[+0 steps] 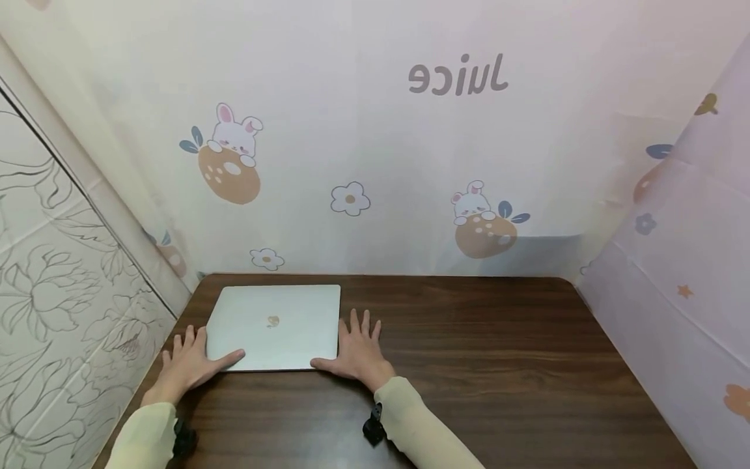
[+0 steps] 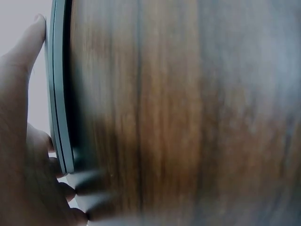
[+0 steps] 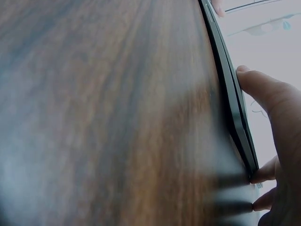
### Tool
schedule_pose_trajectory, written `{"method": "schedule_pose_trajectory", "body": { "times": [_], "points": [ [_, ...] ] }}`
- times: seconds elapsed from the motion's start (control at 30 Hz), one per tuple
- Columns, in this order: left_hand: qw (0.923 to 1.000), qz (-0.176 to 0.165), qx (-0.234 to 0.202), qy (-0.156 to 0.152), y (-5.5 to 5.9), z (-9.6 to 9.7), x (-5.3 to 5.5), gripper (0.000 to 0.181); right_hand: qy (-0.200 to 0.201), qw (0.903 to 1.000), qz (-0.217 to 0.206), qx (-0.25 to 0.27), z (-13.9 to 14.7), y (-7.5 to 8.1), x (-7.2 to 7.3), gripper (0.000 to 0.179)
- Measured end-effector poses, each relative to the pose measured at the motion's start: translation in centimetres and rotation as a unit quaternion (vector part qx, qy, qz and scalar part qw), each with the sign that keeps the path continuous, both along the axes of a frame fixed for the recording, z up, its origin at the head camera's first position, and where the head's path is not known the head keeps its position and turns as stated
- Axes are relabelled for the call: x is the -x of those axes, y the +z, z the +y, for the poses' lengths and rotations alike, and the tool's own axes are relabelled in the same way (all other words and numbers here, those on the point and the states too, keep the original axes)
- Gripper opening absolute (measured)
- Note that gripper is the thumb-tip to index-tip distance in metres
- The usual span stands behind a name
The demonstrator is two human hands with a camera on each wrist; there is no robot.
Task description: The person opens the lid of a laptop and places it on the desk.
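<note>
A closed silver laptop [image 1: 281,342] lies flat on the left part of the table, a small gold-toned mark on its lid. At its left side my left hand [image 1: 185,366] has the thumb over the lid's near corner, the other fingers spread beside the edge. My right hand [image 1: 360,355] mirrors this at the right side, thumb on the near right corner, fingers straight along the table. In the left wrist view, the laptop's thin edge [image 2: 57,89] shows two closed layers. The right wrist view has the thumb [image 3: 263,87] against the top of the dark-looking edge [image 3: 233,99].
The dark wood table [image 1: 498,365] stretches right of the laptop. A printed curtain [image 1: 381,137] with rabbits and flowers hangs behind it. Fabric sheets also hang at the left [image 1: 70,312] and right [image 1: 674,260]. Black devices [image 1: 373,426] sit at both wrists.
</note>
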State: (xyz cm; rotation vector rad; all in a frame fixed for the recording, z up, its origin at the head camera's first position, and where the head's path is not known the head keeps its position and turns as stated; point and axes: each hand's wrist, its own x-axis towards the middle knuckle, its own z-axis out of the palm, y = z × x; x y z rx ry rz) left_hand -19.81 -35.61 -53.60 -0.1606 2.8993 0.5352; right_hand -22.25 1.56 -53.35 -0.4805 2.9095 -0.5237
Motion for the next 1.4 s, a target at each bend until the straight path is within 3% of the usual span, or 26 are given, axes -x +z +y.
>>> {"method": "schedule_pose_trajectory", "body": {
  "times": [0.37, 1.4],
  "points": [
    [0.9997, -0.017, -0.014, 0.002, -0.1, 0.7, -1.0, 0.129, 0.012, 0.9999, -0.003, 0.011, 1.1, -0.2, -0.3, 0.118],
    [0.9997, -0.006, -0.019, -0.015, 0.1, 4.3, -1.0, 0.129, 0.000, 0.9998, -0.001, 0.022, 5.0, 0.0, -1.2, 0.118]
  ]
}}
